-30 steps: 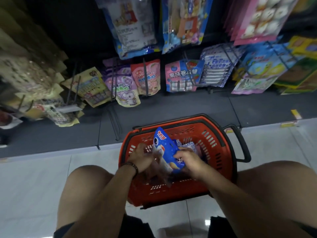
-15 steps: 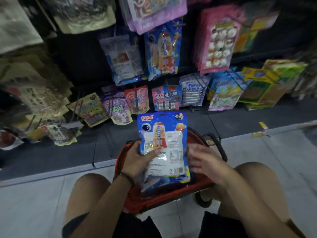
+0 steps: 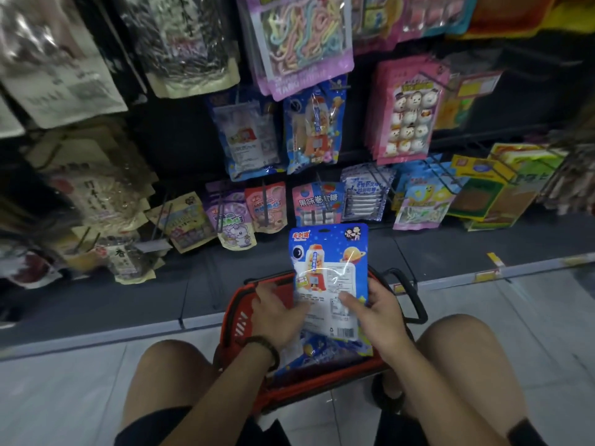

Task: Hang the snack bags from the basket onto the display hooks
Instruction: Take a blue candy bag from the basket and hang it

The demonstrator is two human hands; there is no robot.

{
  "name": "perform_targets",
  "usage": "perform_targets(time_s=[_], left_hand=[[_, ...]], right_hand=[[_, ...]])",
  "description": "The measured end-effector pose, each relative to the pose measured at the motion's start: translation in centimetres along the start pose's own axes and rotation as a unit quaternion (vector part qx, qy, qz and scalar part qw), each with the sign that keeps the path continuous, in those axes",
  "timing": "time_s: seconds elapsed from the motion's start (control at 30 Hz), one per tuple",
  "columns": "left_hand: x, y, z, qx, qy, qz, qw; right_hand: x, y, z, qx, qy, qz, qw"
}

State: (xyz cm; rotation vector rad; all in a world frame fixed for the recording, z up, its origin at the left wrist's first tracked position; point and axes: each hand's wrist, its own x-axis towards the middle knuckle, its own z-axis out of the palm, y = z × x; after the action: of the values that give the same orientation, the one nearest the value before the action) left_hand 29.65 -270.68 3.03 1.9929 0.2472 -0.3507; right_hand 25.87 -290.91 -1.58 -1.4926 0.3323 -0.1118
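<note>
Right hand [image 3: 376, 317] pinches the light, floppy blue snack bag [image 3: 328, 262] low over the red basket [image 3: 238, 304], blurred left hand [image 3: 277, 313] perhaps gripping too; regrip near its top.

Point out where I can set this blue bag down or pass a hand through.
Free: the dark ledge between the lowest hanging bags and the tiles; the tiles left of the red basket; the dark panel left of the hanging blue bags. Crowded: the basket under your blue bag; the rows rightward.
</note>
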Motion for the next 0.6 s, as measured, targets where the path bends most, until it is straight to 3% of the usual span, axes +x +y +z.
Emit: perform_targets(time_s=[0.13,0.27,0.37,0.47,0.6], left_hand=[[-2.0,1.2,2.9,-0.185,-0.143,0.029,0.972],[-1.2,1.8,3.4,-0.270,-0.052,0.011,0.961],[0.4,1.1,1.3,-0.311,-0.064,-0.056,0.947],[1.5,0.4,-0.9,-0.295,-0.097,-0.040,0.950],[1.9,0.6,-3.2,-0.255,-0.162,0.023,0.953]], right_hand=[[-0.6,-0.2,1.4,-0.083,-0.032,-0.108,0.990],[-1.1,0.1,1.6,-0.208,-0.109,-0.147,0.961],[-0.4,0.1,0.8,-0.149,-0.042,-0.135,0.979],[0.5,-0.3,-0.1,-0.065,0.057,-0.072,0.994],[2.0,-1.4,-0.5,0.066,-0.022,0.036,0.997]])
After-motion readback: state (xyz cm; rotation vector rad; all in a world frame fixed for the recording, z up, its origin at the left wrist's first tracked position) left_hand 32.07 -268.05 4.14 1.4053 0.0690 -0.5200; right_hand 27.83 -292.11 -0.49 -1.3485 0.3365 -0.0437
